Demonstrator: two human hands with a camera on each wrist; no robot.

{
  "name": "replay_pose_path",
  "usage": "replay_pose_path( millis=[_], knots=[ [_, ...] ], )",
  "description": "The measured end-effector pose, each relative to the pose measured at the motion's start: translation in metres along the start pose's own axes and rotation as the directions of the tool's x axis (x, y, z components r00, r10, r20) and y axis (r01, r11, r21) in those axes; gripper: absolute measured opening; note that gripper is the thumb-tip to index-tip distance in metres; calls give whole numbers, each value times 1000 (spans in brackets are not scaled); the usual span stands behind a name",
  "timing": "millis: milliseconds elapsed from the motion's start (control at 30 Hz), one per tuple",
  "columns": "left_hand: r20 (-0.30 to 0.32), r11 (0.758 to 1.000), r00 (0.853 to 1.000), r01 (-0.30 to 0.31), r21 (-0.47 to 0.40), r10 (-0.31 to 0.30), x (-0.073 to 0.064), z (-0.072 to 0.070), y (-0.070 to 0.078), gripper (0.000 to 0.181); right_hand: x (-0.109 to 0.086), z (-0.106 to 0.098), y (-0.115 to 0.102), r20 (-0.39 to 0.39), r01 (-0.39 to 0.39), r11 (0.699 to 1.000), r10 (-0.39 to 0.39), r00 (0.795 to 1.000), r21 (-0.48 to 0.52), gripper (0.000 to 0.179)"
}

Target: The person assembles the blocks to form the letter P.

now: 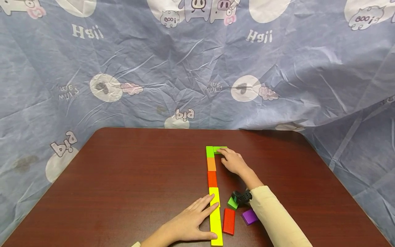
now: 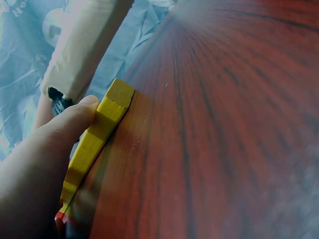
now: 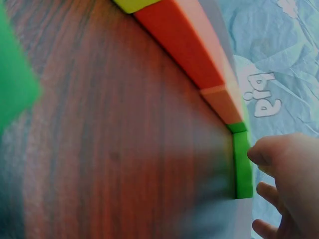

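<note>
1. The green block (image 1: 220,149) lies at the far end of the table (image 1: 123,178), set crosswise against the light-green block (image 1: 210,151) that heads a straight row, so the two form a corner.
2. The right hand (image 1: 233,162) rests on it with fingers lightly curled over its edge, touching rather than lifting.
3. Behind the corner the row runs toward the person: an orange block (image 1: 211,164), a red block (image 1: 212,179), then a long yellow block (image 1: 215,216).
4. The left hand (image 1: 189,223) lies flat with fingers spread, thumb and fingertips steadying the yellow block.
5. The row looks laid and its turn just begun; three loose pieces remain beside it: a small green block (image 1: 232,203), a red brick (image 1: 229,221), a purple block (image 1: 249,216).
</note>
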State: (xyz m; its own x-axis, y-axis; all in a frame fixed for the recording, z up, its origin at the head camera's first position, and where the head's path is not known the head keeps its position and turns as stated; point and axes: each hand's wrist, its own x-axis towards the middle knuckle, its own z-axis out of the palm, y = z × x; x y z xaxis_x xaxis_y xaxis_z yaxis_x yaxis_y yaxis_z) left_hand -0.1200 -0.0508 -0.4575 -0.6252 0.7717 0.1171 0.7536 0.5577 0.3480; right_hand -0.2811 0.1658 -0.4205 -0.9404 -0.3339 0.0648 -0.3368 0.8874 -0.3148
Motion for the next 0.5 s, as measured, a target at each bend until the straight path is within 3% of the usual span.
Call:
replay_pose_path(
  millis=[233,500],
  knots=[
    [5,1000,1000,9,7,-9,1,0,1,79,-19,-21,2,-37,5,995,-1,999,100,43],
    [2,1000,1000,31,1,-31,1,2,2,80,-59,-38,11,-52,2,995,4,999,103,40]
  ],
)
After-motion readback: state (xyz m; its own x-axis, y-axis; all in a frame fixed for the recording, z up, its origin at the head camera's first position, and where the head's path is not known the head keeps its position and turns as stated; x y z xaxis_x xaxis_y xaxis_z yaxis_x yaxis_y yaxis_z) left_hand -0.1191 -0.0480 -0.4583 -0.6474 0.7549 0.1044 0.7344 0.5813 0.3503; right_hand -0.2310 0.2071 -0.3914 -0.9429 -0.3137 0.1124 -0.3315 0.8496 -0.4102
